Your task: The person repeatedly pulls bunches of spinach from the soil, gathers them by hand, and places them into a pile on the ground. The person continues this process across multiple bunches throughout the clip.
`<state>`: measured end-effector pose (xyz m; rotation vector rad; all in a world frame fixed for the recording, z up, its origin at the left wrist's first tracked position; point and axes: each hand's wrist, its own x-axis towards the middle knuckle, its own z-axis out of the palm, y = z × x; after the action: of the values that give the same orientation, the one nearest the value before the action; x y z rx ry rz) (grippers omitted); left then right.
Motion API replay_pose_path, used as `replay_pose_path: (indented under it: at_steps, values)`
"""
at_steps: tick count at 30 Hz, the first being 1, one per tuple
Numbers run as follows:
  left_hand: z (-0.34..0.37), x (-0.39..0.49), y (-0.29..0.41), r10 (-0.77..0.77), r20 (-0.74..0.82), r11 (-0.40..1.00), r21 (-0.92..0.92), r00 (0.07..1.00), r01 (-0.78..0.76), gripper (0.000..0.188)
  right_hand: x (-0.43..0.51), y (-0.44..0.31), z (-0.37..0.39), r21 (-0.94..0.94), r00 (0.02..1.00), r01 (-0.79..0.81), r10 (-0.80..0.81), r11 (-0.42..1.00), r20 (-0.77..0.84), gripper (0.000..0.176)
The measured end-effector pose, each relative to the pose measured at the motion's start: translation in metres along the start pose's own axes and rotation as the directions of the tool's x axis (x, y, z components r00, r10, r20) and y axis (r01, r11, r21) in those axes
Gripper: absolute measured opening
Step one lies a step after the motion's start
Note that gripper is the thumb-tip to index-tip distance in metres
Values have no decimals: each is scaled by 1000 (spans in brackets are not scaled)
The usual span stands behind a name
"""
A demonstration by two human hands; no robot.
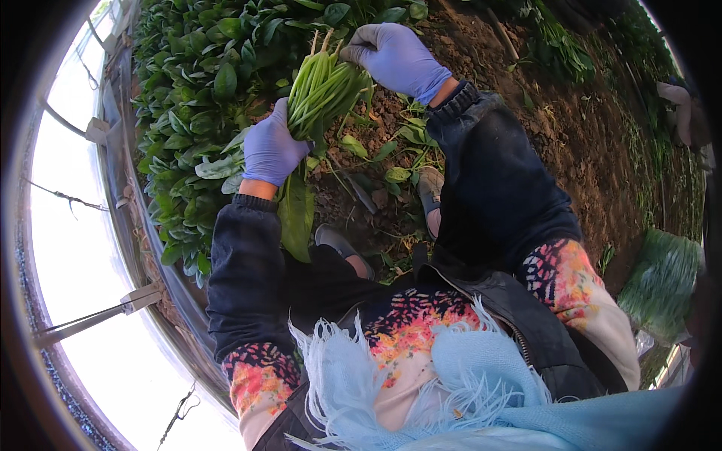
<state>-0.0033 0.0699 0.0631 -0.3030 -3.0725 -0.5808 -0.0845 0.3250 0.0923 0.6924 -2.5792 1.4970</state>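
Observation:
My left hand (274,147), in a purple glove, grips a bunch of spinach (321,93) around its stems. The pale root ends point up and away from me, and broad leaves hang below the fist. Beside the root end is my right hand (397,61), also gloved, its thumb and fingertips drawn together against the edge of the bunch. Soil darkens those fingertips. Whether they pinch a stem or only touch it is hidden.
Dense spinach plants (192,107) grow on the left, along the greenhouse's plastic film wall (73,169). Loose leaves (414,135) and a dark flat strip (361,191) lie near my shoes (341,245). Cut greens (569,56) rest on bare soil (541,124) at right; a green bundle (660,282) sits lower.

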Motion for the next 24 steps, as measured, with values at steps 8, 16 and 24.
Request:
replay_pose_path:
  at_steps: [8, 16, 24]
  values:
    - [13, 3, -15, 52, -13, 940, -337, 999, -53, 68, -1, 21, -39, -249, 998, -26, 11, 968, -62, 35]
    - [9, -2, -3, 119, 189, 659, -749, 975, 65, 59, -4, 10, -7, 262, 996, -45, 25, 964, 80, 46]
    - [10, -4, 6, 100, 265, 518, -837, 959, 177, 57, 0, 6, -11, 211, 995, -96, 99, 973, -5, 23]
